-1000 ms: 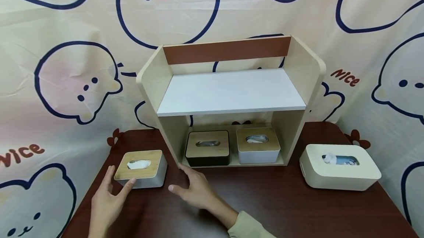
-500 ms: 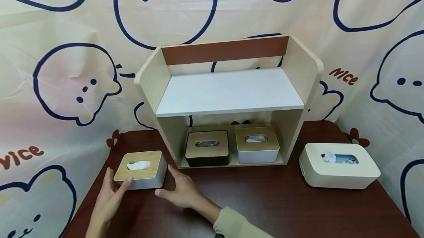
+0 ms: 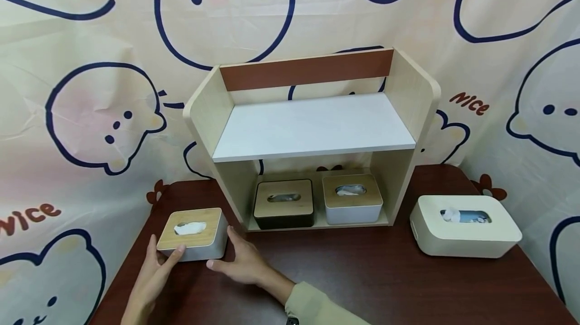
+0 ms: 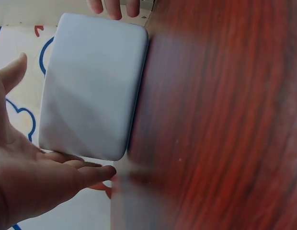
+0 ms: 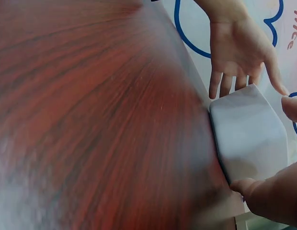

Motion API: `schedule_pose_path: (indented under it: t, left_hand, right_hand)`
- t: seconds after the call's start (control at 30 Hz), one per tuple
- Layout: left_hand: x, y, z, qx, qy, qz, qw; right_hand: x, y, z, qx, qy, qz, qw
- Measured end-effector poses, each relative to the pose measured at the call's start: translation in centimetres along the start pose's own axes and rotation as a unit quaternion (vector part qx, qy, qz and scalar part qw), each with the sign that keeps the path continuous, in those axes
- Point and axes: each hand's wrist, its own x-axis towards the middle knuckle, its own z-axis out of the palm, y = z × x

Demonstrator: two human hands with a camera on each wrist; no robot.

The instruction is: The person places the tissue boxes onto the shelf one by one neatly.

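Observation:
On the table's left part stands a tissue box with a white body, a light wood lid and white tissue in its slot. My left hand is at its left side, fingers straight, thumb near the front wall. On the other side, the right hand has its fingertips right at the box's right wall, thumb held apart. In the left wrist view the front of the tissue box lies between the left hand and the right fingertips. The right wrist view shows both hands flanking the box.
Behind the hands stands a two-level shelf. Its lower level bears a black tissue box and a white one, both wood-topped. A larger cream tissue box sits at the right of the dark wooden table. Patterned cloth hangs behind.
My right hand has moved left, from beside the shelf's front corner to the right wall of the tissue box. The left hand stays at its left side, with hardly any shift.

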Motion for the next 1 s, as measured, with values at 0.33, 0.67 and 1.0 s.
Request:
schedule_pose_path:
  t: [0.33, 0.67, 1.0]
  left_hand:
    - [-1.1, -0.3, 0.7, 0.009, 0.018, -0.012, 0.9997]
    - [-4.0, 0.2, 1.5, 0.019, 0.046, -0.013, 0.9987]
    - [-6.9, 0.3, 2.1, 0.024, 0.039, 0.028, 0.9985]
  right_hand:
    - [-0.3, -0.1, 0.6, -0.013, -0.022, -0.026, 0.9993]
    - [-1.2, 0.1, 0.2, -0.034, 0.003, -0.054, 0.9979]
    - [-3.5, 0.0, -1.2, -0.045, 0.050, -0.119, 0.9906]
